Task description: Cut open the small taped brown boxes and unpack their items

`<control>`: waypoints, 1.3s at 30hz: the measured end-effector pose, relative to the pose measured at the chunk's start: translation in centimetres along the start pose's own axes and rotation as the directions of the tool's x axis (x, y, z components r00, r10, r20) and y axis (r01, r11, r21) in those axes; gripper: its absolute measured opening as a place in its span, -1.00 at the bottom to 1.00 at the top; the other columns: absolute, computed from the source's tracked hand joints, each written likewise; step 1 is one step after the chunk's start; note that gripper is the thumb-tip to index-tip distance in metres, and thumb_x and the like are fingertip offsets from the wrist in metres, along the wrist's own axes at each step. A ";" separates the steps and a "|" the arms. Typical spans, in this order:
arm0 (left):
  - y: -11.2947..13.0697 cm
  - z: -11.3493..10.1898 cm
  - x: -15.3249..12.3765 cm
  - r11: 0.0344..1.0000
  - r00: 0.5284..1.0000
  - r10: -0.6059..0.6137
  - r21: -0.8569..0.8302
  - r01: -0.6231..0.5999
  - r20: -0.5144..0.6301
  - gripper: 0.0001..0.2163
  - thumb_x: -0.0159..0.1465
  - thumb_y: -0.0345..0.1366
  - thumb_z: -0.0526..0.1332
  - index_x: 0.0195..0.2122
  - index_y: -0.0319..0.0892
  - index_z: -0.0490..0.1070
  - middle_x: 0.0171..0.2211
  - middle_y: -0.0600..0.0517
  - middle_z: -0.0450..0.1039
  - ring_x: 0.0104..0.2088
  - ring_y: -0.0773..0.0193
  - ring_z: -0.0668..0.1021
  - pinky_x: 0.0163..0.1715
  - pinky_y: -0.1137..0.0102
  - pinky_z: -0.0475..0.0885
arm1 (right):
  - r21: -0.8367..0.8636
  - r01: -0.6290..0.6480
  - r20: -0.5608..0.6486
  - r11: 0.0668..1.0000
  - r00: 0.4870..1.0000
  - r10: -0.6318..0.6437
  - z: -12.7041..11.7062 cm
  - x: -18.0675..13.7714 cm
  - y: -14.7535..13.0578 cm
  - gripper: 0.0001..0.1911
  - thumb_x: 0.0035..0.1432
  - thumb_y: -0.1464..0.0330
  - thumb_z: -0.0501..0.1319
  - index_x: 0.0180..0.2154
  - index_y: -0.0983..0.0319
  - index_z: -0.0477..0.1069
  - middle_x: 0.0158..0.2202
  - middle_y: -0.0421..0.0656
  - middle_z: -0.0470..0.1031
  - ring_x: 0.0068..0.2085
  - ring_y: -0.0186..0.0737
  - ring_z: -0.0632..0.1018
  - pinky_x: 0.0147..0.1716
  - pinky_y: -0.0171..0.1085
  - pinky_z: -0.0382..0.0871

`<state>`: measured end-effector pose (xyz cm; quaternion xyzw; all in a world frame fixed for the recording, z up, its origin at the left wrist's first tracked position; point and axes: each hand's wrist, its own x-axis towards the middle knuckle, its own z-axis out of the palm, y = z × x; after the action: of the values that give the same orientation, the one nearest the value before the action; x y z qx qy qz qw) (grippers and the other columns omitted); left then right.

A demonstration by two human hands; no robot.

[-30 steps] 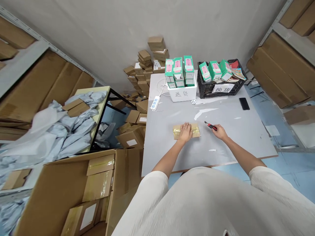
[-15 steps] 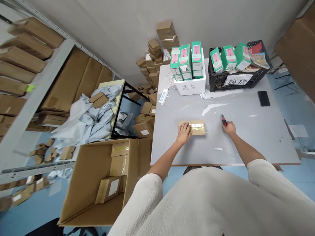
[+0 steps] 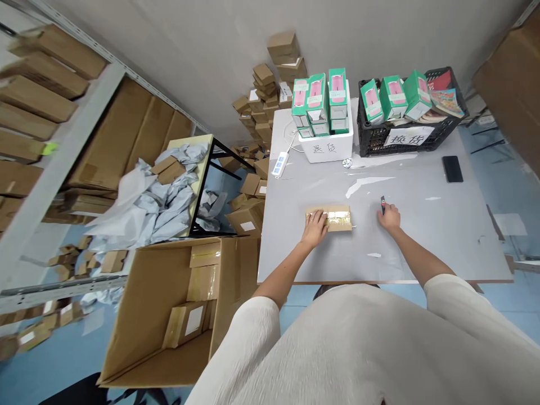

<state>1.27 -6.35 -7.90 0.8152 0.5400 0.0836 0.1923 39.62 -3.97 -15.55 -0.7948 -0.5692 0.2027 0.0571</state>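
Note:
A small taped cardboard box [image 3: 338, 217] lies flat on the grey table. My left hand [image 3: 314, 226] holds its left end, fingers over the top and shiny clear tape showing beside them. To the right and apart from the box, my right hand [image 3: 388, 217] is wrapped round a utility knife [image 3: 383, 206]. The knife's dark tip points away from me; most of its handle is hidden by my fingers. Bits of white paper lie on the tabletop around both hands.
At the table's back stand a white bin [image 3: 327, 149] and a black crate [image 3: 409, 147], both with green-and-pink boxes. A phone [image 3: 452, 169] lies right, a power strip [image 3: 280, 165] left. A large open carton [image 3: 169, 315] stands left of the table, beside shelves of boxes.
My right hand has turned the utility knife, so its red side no longer shows and the hand covers more of it. My left hand stays on the cardboard box.

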 end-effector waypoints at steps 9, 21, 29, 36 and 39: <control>-1.9 -0.6 -0.2 0.996 0.993 -0.055 -0.074 0.047 -0.104 -0.45 0.38 -0.31 0.20 0.41 -0.08 0.28 0.45 -0.26 0.27 0.51 -0.13 0.25 0.50 -0.15 0.11 | 0.369 0.478 0.014 0.797 0.855 -0.519 -2.3 -2.9 -9.8 -0.42 0.32 0.16 0.26 0.32 0.14 0.43 0.32 0.04 0.45 0.23 0.08 0.54 0.28 0.01 0.44; -4.7 0.6 -1.4 0.910 0.955 -0.267 -0.359 0.207 -0.126 -0.35 0.34 -0.29 0.24 0.46 -0.08 0.15 0.25 -0.25 0.40 0.23 -0.14 0.53 0.25 -0.03 0.47 | 0.139 0.415 0.121 0.899 0.894 -0.431 -5.1 -5.6 -14.3 -0.41 0.32 0.36 0.15 0.35 0.20 0.39 0.37 0.02 0.46 0.26 0.02 0.52 0.31 -0.07 0.38; -4.5 0.4 -1.7 0.869 0.957 -0.265 -0.458 0.185 -0.118 -0.29 0.35 -0.34 0.24 0.50 -0.09 0.03 0.33 -0.26 0.37 0.21 -0.07 0.58 0.26 -0.01 0.48 | -0.019 0.480 0.179 0.877 0.864 -0.470 -6.3 -6.7 -14.6 -0.49 0.55 0.26 -0.06 0.38 0.18 0.36 0.45 0.05 0.38 0.34 0.11 0.48 0.30 0.01 0.36; -4.5 0.1 -2.2 0.872 0.966 -0.239 -0.460 0.169 -0.098 -0.45 0.36 -0.39 0.24 0.38 -0.06 0.25 0.33 -0.18 0.39 0.23 -0.03 0.58 0.22 0.05 0.53 | -0.041 0.276 0.168 0.960 0.949 -0.266 -7.8 -4.8 -16.3 -0.46 0.61 0.12 -0.23 0.24 0.16 0.37 0.01 0.08 0.66 0.01 0.15 0.64 0.01 -0.05 0.43; -4.5 0.0 -2.4 0.909 0.977 -0.195 -0.391 0.146 -0.088 -0.55 0.36 -0.42 0.23 0.27 -0.07 0.40 0.33 -0.17 0.37 0.24 -0.04 0.56 0.24 0.06 0.52 | -0.066 0.171 0.102 0.983 0.981 -0.163 -7.5 -3.3 -17.3 -0.53 0.59 0.12 -0.14 0.26 0.21 0.28 -0.08 0.11 0.65 -0.08 0.15 0.63 -0.06 -0.06 0.41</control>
<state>-3.50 -7.01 -9.57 0.7048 0.5934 0.2209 0.3199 26.38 0.00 -2.35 -0.7350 -0.6432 0.2138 0.0167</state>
